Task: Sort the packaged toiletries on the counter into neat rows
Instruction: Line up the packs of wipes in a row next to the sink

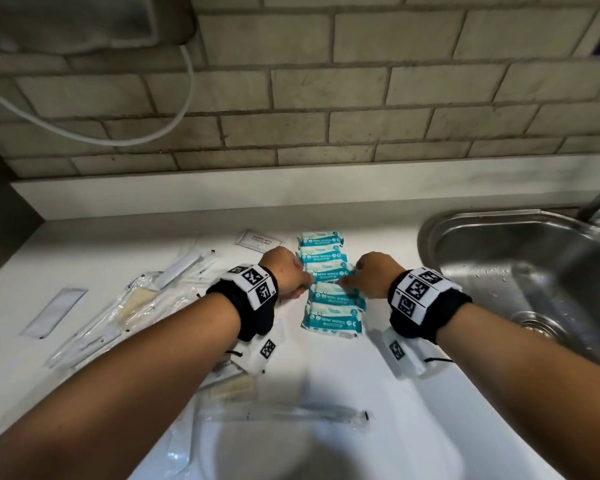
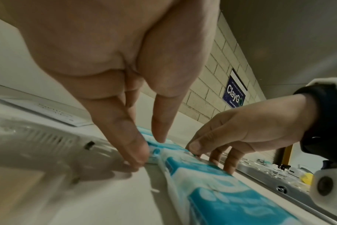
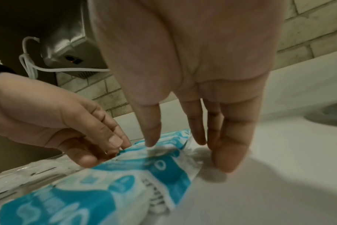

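A column of five teal-and-white soft plastic packs of mini wipes (image 1: pixel 331 282) is laid on the white counter (image 1: pixel 326 368), running from near the back ledge toward the viewer, each pack overlapping or touching the next. The third pack from the back (image 1: pixel 329 271) is flanked by both hands. The left hand (image 1: pixel 286 271) is placed at its left end, with the straightened fingers (image 2: pixel 133 141) and thumb pointed down and the fingertips set against the pack's crimped edge; no curled grip around it is seen. The right hand (image 1: pixel 373 273) is placed at the right end, with its fingers (image 3: pixel 227 146) extended downward to the counter just beside the pack and the thumb tip resting on the wrapper; these fingers are likewise held straight and slightly apart. Black wristbands with white square-patterned markers are worn on both wrists. To the left of the column, a loose scatter of long clear plastic sachets (image 1: pixel 132 306) is spread over the counter, and a white flat sachet printed with shampoo lettering (image 1: pixel 260 241) is lying behind the left hand, near the ledge. Another long clear-wrapped item (image 1: pixel 291 414) is lying crosswise nearer the viewer. A stainless steel sink (image 1: pixel 499 244) is set into the counter on the right, and a beige brick-tiled wall (image 1: pixel 326 98) is seen behind.
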`<state>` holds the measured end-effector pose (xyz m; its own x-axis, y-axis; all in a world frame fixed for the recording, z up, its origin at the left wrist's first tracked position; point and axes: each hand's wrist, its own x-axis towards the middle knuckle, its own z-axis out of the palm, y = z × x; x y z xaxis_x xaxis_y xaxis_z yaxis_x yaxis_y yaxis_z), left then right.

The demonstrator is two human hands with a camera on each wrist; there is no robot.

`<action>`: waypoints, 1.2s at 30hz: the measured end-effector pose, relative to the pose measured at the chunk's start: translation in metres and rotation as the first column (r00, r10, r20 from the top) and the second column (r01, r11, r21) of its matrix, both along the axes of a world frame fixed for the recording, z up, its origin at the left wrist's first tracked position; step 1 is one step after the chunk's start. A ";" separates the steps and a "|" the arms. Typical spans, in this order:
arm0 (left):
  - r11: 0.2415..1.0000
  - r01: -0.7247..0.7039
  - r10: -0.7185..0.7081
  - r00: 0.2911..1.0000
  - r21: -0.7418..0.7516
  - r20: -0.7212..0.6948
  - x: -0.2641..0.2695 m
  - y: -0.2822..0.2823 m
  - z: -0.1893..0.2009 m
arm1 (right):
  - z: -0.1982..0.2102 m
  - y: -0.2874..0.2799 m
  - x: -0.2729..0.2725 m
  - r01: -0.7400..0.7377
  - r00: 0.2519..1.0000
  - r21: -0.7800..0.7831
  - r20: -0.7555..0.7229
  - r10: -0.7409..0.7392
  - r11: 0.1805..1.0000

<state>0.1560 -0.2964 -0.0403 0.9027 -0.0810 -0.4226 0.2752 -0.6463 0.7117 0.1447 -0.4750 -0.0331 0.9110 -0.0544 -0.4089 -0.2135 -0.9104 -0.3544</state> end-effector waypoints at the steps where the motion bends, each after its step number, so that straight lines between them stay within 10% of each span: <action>1: 1.000 -0.007 0.007 1.000 -0.008 -0.005 -0.002 -0.001 0.000 | -0.001 0.000 -0.001 0.007 1.000 -0.007 -0.005 -0.007 1.000; 13: 0.984 -0.172 0.172 0.985 -0.036 0.013 0.002 -0.012 0.006 | 0.011 0.016 -0.005 0.051 0.999 0.053 -0.022 -0.050 0.997; 36: 0.999 0.006 -0.005 1.000 0.041 -0.012 -0.015 0.001 0.018 | 0.015 0.010 -0.028 -0.020 1.000 0.055 0.000 0.020 0.998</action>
